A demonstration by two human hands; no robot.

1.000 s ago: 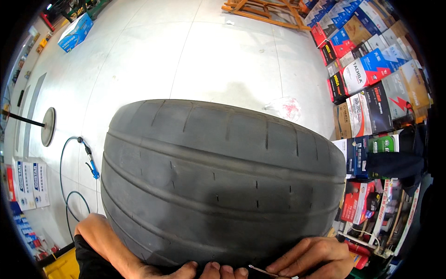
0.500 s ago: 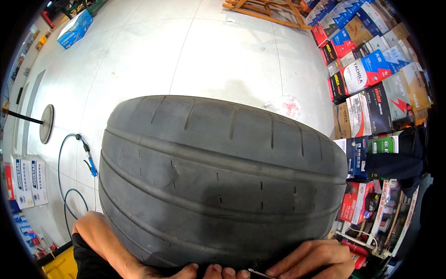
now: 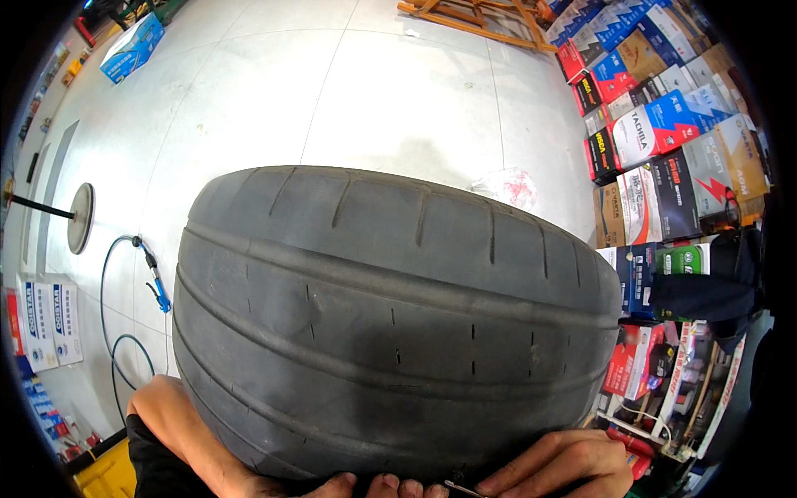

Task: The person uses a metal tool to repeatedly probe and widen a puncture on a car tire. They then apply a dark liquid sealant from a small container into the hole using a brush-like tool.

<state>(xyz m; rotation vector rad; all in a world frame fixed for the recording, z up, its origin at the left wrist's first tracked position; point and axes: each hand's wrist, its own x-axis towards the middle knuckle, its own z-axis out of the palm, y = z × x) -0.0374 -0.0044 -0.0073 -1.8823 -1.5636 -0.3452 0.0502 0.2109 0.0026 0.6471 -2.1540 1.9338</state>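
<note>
A large worn black tire (image 3: 365,324) fills the middle, its tread toward me. Along its lower edge, my left hand (image 3: 378,485) shows only a row of bent fingers, pressed together against the rubber. The rest of that hand lies below the picture, and what it may hold is hidden. My right hand (image 3: 560,466) rests on the tread at the lower right, its fingers closed on a thin metal tool (image 3: 462,488). The tool's shiny tip points left toward my left fingers, close to a small dark spot on the tire. Its other end is hidden.
An air hose with a blue nozzle (image 3: 160,296) lies on the pale tiled floor left of the tire. Behind it stands a round-based pole (image 3: 80,219). Stacked battery boxes (image 3: 652,133) line the right side, above a shelf (image 3: 656,427). A clear plastic bag (image 3: 508,189) lies beyond the tire.
The surroundings at the left have shifted slightly leftward in the picture. Both hands and the metal tool keep almost the same place on the tire.
</note>
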